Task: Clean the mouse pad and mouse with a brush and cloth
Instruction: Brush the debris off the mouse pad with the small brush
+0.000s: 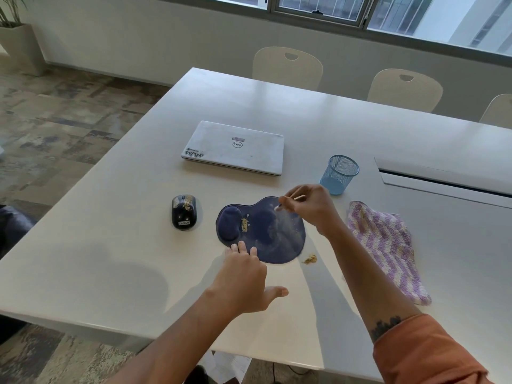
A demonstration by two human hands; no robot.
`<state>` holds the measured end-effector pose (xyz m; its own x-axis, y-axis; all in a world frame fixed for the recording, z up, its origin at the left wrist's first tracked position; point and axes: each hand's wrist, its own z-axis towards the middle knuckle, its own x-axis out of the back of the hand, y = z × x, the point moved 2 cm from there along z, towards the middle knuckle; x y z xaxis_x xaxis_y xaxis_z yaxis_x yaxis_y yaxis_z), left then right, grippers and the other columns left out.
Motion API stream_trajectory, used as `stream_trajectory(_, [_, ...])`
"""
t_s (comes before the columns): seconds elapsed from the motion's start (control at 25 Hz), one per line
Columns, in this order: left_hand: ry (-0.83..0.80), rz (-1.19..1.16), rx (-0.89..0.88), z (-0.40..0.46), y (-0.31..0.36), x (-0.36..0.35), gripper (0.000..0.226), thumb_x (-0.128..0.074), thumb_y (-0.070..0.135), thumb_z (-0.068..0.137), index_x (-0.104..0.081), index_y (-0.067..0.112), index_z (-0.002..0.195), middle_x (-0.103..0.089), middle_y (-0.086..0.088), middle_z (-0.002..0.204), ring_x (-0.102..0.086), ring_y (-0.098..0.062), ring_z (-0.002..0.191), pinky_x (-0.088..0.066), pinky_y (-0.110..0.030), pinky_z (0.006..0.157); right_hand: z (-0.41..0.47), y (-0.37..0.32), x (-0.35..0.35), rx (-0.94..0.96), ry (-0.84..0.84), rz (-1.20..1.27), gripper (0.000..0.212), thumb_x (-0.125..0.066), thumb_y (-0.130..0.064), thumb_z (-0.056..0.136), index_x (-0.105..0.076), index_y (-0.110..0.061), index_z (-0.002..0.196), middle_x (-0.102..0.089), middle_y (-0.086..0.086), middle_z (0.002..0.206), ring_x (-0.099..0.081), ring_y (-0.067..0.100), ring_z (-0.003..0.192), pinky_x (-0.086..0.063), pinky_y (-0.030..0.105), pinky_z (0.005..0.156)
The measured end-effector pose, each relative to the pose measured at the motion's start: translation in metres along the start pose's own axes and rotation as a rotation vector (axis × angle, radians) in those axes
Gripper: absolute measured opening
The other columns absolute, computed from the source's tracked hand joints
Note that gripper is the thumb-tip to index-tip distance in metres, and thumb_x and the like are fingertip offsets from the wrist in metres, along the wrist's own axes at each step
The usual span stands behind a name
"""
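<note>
A dark blue mouse pad (266,231) with a wrist rest lies near the table's front, with tan crumbs (245,224) on it and a dusty patch toward its right. My left hand (246,278) lies flat, its fingertips pressing the pad's near edge. My right hand (313,206) pinches a thin brush (288,202) with a wooden handle, its pale tip over the pad's far right part. A black mouse (184,212) with crumbs on its top sits left of the pad. A purple and white striped cloth (388,248) lies to the right.
A small crumb pile (310,259) sits on the white table (110,259) off the pad's near right edge. A closed white laptop (235,146) lies behind the pad. A blue mesh cup (339,174) stands behind my right hand. Chairs (288,66) line the far side.
</note>
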<state>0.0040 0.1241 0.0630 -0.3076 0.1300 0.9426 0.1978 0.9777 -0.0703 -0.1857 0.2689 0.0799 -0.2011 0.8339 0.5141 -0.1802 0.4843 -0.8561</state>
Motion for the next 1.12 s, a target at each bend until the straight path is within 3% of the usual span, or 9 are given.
stream_trajectory(0.16, [-0.001, -0.02, 0.01, 0.0, 0.001, 0.0, 0.099, -0.028, 0.086, 0.093, -0.054, 0.008, 0.149, -0.029, -0.016, 0.168, -0.023, -0.05, 0.154, -0.025, -0.058, 0.123, 0.015, -0.006, -0.017, 0.114, 0.08, -0.123, 0.012, -0.089, -0.021, 0.086, -0.082, -0.013, 0.082, -0.079, -0.006, 0.074, -0.074, 0.003, 0.065, -0.056, 0.014, 0.065])
stream_trajectory(0.28, [-0.01, -0.022, 0.011, -0.001, 0.001, 0.001, 0.099, -0.028, 0.085, 0.094, -0.052, 0.008, 0.151, -0.027, -0.017, 0.168, -0.022, -0.05, 0.154, -0.024, -0.058, 0.124, 0.017, 0.001, -0.024, 0.151, 0.053, -0.239, 0.012, -0.086, -0.019, 0.086, -0.08, -0.01, 0.08, -0.076, -0.006, 0.073, -0.069, 0.009, 0.065, -0.051, 0.013, 0.067])
stream_trajectory(0.4, [-0.006, -0.026, 0.016, 0.0, 0.001, 0.002, 0.1, -0.029, 0.084, 0.095, -0.049, 0.005, 0.152, -0.027, -0.02, 0.168, -0.021, -0.051, 0.154, -0.024, -0.059, 0.125, 0.004, 0.014, -0.011, 0.149, -0.044, -0.396, 0.012, -0.083, -0.016, 0.082, -0.077, -0.01, 0.072, -0.073, -0.003, 0.066, -0.059, 0.003, 0.056, -0.044, 0.017, 0.062])
stream_trajectory(0.52, [-0.016, -0.036, 0.022, 0.0, 0.002, 0.001, 0.099, -0.029, 0.083, 0.095, -0.048, 0.005, 0.152, -0.027, -0.02, 0.168, -0.021, -0.052, 0.154, -0.023, -0.059, 0.125, 0.001, 0.009, 0.004, 0.115, -0.151, -0.437, 0.012, -0.08, -0.014, 0.079, -0.076, -0.014, 0.068, -0.075, -0.002, 0.064, -0.06, 0.004, 0.055, -0.047, 0.021, 0.058])
stream_trajectory(0.68, [-0.029, -0.048, 0.02, 0.002, 0.003, 0.002, 0.098, -0.029, 0.085, 0.094, -0.053, 0.008, 0.15, -0.027, -0.017, 0.168, -0.021, -0.051, 0.154, -0.024, -0.06, 0.125, 0.017, -0.012, -0.01, 0.183, 0.008, -0.308, 0.01, -0.084, -0.016, 0.082, -0.08, -0.011, 0.075, -0.075, -0.006, 0.069, -0.063, 0.001, 0.058, -0.047, 0.01, 0.062])
stream_trajectory(0.8, [-0.037, -0.041, 0.022, 0.0, 0.002, 0.004, 0.099, -0.029, 0.084, 0.094, -0.05, 0.006, 0.152, -0.026, -0.018, 0.168, -0.02, -0.051, 0.154, -0.024, -0.059, 0.125, 0.016, -0.007, -0.022, 0.184, -0.018, -0.328, 0.012, -0.084, -0.015, 0.084, -0.079, -0.008, 0.075, -0.072, -0.007, 0.069, -0.063, 0.006, 0.061, -0.043, 0.008, 0.063])
stream_trajectory(0.92, [-0.033, -0.039, 0.029, -0.002, 0.002, 0.006, 0.1, -0.03, 0.083, 0.095, -0.047, 0.004, 0.153, -0.025, -0.022, 0.168, -0.02, -0.052, 0.154, -0.022, -0.058, 0.125, -0.005, 0.011, -0.007, 0.121, -0.099, -0.413, 0.011, -0.082, -0.015, 0.079, -0.077, -0.012, 0.07, -0.069, -0.009, 0.062, -0.06, 0.001, 0.056, -0.042, 0.013, 0.06])
stream_trajectory(1.04, [-0.032, -0.05, 0.027, -0.002, 0.003, 0.006, 0.099, -0.031, 0.083, 0.095, -0.047, 0.004, 0.153, -0.026, -0.022, 0.167, -0.02, -0.052, 0.154, -0.022, -0.058, 0.125, -0.018, 0.013, 0.015, 0.045, -0.23, -0.447, 0.008, -0.079, -0.014, 0.075, -0.077, -0.014, 0.067, -0.075, -0.004, 0.063, -0.062, 0.004, 0.057, -0.051, 0.024, 0.059])
stream_trajectory(1.12, [-0.031, -0.044, 0.017, -0.001, 0.003, 0.005, 0.099, -0.031, 0.083, 0.095, -0.049, 0.004, 0.151, -0.027, -0.021, 0.167, -0.021, -0.052, 0.153, -0.022, -0.059, 0.124, -0.012, 0.003, 0.018, 0.061, -0.206, -0.373, 0.009, -0.079, -0.013, 0.078, -0.078, -0.014, 0.069, -0.076, -0.004, 0.065, -0.067, 0.008, 0.059, -0.053, 0.027, 0.061])
